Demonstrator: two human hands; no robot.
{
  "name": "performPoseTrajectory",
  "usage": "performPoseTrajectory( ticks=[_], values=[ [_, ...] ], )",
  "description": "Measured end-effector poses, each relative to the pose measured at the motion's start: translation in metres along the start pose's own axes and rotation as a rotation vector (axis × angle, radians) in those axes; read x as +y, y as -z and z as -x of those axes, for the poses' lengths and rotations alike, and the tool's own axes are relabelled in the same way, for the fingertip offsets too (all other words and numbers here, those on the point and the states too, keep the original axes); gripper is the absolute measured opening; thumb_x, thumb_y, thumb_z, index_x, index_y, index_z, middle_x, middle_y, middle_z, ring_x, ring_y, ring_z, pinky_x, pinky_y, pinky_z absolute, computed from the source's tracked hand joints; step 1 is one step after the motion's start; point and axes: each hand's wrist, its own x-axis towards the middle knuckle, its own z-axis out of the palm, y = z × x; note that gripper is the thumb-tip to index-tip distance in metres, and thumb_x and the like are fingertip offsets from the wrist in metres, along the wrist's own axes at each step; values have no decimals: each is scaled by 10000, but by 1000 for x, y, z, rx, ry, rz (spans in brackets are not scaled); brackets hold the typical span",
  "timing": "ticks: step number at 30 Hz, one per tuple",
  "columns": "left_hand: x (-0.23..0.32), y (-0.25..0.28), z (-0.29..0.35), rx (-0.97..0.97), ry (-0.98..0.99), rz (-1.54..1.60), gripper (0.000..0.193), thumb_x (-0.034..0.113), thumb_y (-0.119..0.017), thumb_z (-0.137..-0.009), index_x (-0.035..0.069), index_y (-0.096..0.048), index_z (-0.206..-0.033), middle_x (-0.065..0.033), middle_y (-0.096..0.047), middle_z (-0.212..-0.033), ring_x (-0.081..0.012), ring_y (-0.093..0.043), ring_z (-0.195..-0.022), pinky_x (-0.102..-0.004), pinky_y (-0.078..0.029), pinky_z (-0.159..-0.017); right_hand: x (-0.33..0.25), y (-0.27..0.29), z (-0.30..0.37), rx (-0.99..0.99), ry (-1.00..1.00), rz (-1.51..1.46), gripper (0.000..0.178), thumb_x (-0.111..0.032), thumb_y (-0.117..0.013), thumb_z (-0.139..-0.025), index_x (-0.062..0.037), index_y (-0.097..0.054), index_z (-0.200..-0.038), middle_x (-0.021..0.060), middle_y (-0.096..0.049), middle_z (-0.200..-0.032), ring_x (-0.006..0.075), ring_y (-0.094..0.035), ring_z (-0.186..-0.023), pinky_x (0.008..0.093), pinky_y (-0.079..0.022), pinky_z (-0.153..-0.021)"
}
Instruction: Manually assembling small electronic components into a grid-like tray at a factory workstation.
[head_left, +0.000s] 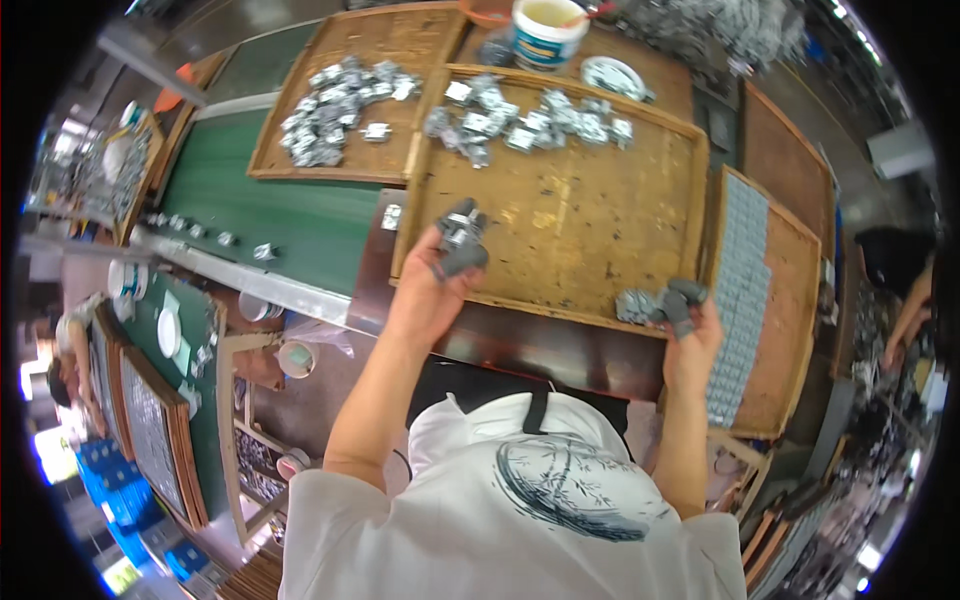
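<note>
My left hand (438, 285), with grey coverings on its fingertips, is raised over the left front corner of the brown wooden tray (570, 230). Between its fingers is a small shiny metal part (462, 230). At the tray's right front, my right hand (690, 335) has the same grey fingertip coverings, and its fingers are bent together. Right beside those fingers sits a small cluster of metal parts (637, 306); whether they grip any of it is hidden. Along the tray's far side lies a loose heap of similar metal parts (530, 128).
A second wooden tray (385, 160) with heaped parts stands to the left, past it a green conveyor belt (300, 225) carrying several parts. On the right, a tray (785, 330) holds parts in tight rows. A white bucket (548, 35) stands at the back. Other people work at both sides.
</note>
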Motion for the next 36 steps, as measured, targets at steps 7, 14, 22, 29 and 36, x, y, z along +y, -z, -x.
performPoseTrajectory(
  ticks=[7,14,22,29,36],
  values=[
    [-46,-71,28,-259,-150,-978,377,-53,-646,-886,30,-551,-1241,-52,-584,-1133,-149,-595,-1049,-289,-493,-916,-22,-22,23,-234,22,-48,403,53,-683,-858,-16,-571,-1240,56,-669,-1058,167,-651,-965,303,-560,-814],
    [-53,-91,32,-472,-315,-1124,346,-95,-608,-792,1,-624,-1125,-138,-561,-994,-302,-585,-972,-340,-484,-859,-57,-13,39,-295,397,816,349,-94,-770,-785,-9,-620,-1089,151,-639,-927,352,-639,-798,361,-518,-680],
    [-59,-90,37,-592,-174,-1241,465,-166,-544,-800,-13,-608,-1234,-83,-543,-1162,-201,-578,-1110,-296,-474,-946,-63,-10,37,-313,620,923,274,24,-706,-649,21,-602,-902,156,-570,-889,376,-587,-812,427,-494,-676],
    [-103,-91,39,-443,-234,-1060,633,-153,-490,-642,-16,-550,-1257,-200,-467,-1135,-387,-490,-1058,-355,-434,-940,-31,-12,34,-209,673,1053,276,61,-684,-627,27,-593,-885,158,-552,-873,389,-576,-801,466,-479,-683],
    [-116,-90,26,-531,-543,-1348,702,23,-757,-607,-27,-549,-1276,-191,-520,-1106,-380,-532,-1048,-406,-465,-888,-32,-2,34,-240,458,845,331,-82,-745,-732,13,-593,-1011,178,-589,-898,358,-606,-805,381,-501,-684]
  ],
)
